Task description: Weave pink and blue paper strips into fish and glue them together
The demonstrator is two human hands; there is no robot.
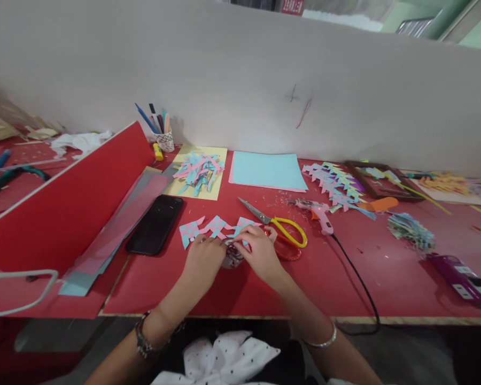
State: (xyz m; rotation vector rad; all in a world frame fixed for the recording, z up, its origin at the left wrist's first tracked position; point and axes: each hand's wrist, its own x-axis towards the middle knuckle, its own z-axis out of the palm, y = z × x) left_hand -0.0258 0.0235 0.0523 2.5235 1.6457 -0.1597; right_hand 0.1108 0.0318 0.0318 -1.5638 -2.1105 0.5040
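Note:
Near the table's front edge my left hand (205,261) is closed, its fingers curled against the left side of a small round white and dark-red thing (232,258). My right hand (260,251) bends over the same thing from the right, thumb and fingers pinched at its top. Whatever lies in that pinch is too small to make out. Just behind my hands sit woven pink and blue paper pieces (216,226), partly covered by my fingers. Scissors (291,230) with yellow and red handles lie open by my right hand.
A black phone (155,224) and a red divider (76,198) stand left. Behind are paper strips (199,172), blue sheets (265,170) and a pen cup (165,141). A pink glue gun (318,213) trails its cord rightward near folded paper chains (332,184) and a purple power strip (460,278).

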